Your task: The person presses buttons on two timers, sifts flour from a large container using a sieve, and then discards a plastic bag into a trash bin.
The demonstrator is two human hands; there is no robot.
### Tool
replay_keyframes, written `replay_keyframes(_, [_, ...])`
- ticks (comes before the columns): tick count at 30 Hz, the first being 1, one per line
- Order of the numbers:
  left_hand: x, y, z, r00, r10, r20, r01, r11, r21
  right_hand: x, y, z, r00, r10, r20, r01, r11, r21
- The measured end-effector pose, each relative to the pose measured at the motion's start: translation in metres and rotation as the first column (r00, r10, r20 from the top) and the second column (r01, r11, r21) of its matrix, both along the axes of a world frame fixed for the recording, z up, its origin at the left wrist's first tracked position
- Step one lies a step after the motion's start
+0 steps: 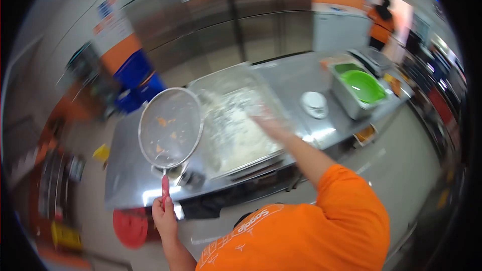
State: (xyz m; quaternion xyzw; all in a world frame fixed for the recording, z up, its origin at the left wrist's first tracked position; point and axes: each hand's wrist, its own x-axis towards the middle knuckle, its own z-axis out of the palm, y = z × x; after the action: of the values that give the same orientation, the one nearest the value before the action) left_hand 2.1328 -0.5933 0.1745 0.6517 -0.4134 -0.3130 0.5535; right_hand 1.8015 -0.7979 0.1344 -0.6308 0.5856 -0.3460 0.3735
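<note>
My left hand (164, 210) is closed round the red handle of a large round sieve (173, 113). Orange-brown bits lie on the sieve's mesh, and it is held up over the left part of the steel table. A wide metal tray (221, 76) holds white, flour-like powder (236, 130), spread unevenly with darker patches. Above the right side of this tray is my right hand (271, 124), whitish with powder and smeared by motion. Whether its fingers touch the powder or hold anything cannot be made out. A small container (175, 172) is partly hidden below the sieve.
On the steel table (281, 78), a white round kitchen scale (315, 104) stands right of the tray. Farther right is a bin (346, 98) with a green bowl (364, 86). A red stool (130, 228) stands below. Another person (381, 24) is at the back right.
</note>
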Motion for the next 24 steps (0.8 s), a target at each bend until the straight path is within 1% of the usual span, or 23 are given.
replay_keyframes(1, [-0.011, -0.018, -0.006, 0.996, -0.091, -0.026, 0.090, 0.995, -0.039, 0.008, 0.008, 0.006, 0.992, -0.103, 0.073, 0.101, 0.994, 0.033])
replay_keyframes(2, [-0.024, -0.035, -0.012, 0.984, -0.172, -0.049, 0.168, 0.983, -0.074, 0.013, -0.013, -0.021, 0.950, -0.202, 0.239, 0.142, 0.958, 0.249])
replay_keyframes(3, [-0.040, -0.049, -0.016, 0.967, -0.249, -0.058, 0.243, 0.966, -0.092, 0.028, -0.026, -0.051, 0.840, -0.242, 0.485, 0.247, 0.967, 0.055])
replay_keyframes(4, [-0.056, -0.061, -0.017, 0.952, -0.298, -0.077, 0.294, 0.954, -0.050, 0.042, -0.017, -0.045, 0.754, -0.280, 0.594, 0.316, 0.948, 0.046])
replay_keyframes(5, [-0.076, -0.070, -0.014, 0.936, -0.338, -0.096, 0.333, 0.940, -0.070, 0.053, -0.007, -0.033, 0.776, -0.332, 0.536, 0.373, 0.927, 0.035])
replay_keyframes(6, [-0.095, -0.078, -0.012, 0.925, -0.362, -0.116, 0.353, 0.931, -0.087, 0.058, 0.002, -0.022, 0.765, -0.354, 0.538, 0.393, 0.918, 0.044])
replay_keyframes(7, [-0.108, -0.087, -0.012, 0.898, -0.399, -0.186, 0.390, 0.917, -0.085, 0.062, 0.009, -0.011, 0.880, -0.365, 0.304, 0.382, 0.924, 0.006])
replay_keyframes(8, [-0.118, -0.096, -0.014, 0.873, -0.417, -0.253, 0.409, 0.908, -0.084, 0.068, 0.011, -0.006, 0.939, -0.340, 0.052, 0.341, 0.940, -0.024])
replay_keyframes(9, [-0.127, -0.105, -0.016, 0.872, -0.430, -0.235, 0.423, 0.903, -0.080, 0.071, -0.009, -0.034, 0.900, -0.426, -0.094, 0.404, 0.895, -0.190])
replay_keyframes(10, [-0.133, -0.111, -0.018, 0.876, -0.433, -0.211, 0.426, 0.901, -0.078, 0.082, -0.033, -0.060, 0.833, -0.512, -0.211, 0.419, 0.832, -0.364])
replay_keyframes(12, [-0.142, -0.115, -0.017, 0.851, -0.465, -0.245, 0.457, 0.885, -0.089, 0.072, -0.013, -0.021, 0.923, -0.384, -0.004, 0.382, 0.919, -0.094])
replay_keyframes(14, [-0.147, -0.122, -0.026, 0.853, -0.440, -0.281, 0.424, 0.898, -0.120, 0.072, -0.022, -0.020, 0.914, -0.390, -0.112, 0.373, 0.916, -0.146])
replay_keyframes(15, [-0.151, -0.123, -0.026, 0.862, -0.428, -0.271, 0.409, 0.904, -0.126, 0.075, -0.018, -0.012, 0.922, -0.374, -0.102, 0.357, 0.921, -0.153])
replay_keyframes(17, [-0.156, -0.124, -0.025, 0.897, -0.382, -0.223, 0.365, 0.924, -0.113, 0.082, -0.009, 0.003, 0.900, -0.376, -0.220, 0.351, 0.925, -0.146])
replay_keyframes(19, [-0.153, -0.132, -0.029, 0.902, -0.400, -0.160, 0.391, 0.916, -0.083, 0.090, -0.026, -0.022, 0.879, -0.390, -0.273, 0.315, 0.907, -0.279])
replay_keyframes(20, [-0.157, -0.135, -0.035, 0.930, -0.331, -0.161, 0.307, 0.939, -0.157, 0.094, -0.031, -0.028, 0.904, -0.340, -0.259, 0.259, 0.918, -0.301])
replay_keyframes(21, [-0.155, -0.140, -0.042, 0.955, -0.277, -0.105, 0.259, 0.953, -0.159, 0.094, -0.038, -0.034, 0.922, -0.320, -0.218, 0.240, 0.913, -0.329])
replay_keyframes(22, [-0.145, -0.143, -0.047, 0.943, -0.309, -0.120, 0.305, 0.951, -0.055, 0.095, -0.042, -0.041, 0.938, -0.300, -0.174, 0.226, 0.909, -0.351])
replay_keyframes(23, [-0.143, -0.149, -0.056, 0.959, -0.278, -0.048, 0.273, 0.957, -0.097, 0.094, -0.042, -0.043, 0.939, -0.297, -0.171, 0.194, 0.871, -0.451])
replay_keyframes(24, [-0.146, -0.140, -0.043, 0.957, -0.272, -0.103, 0.265, 0.961, -0.075, 0.093, -0.040, -0.040, 0.932, -0.296, -0.210, 0.196, 0.898, -0.394])
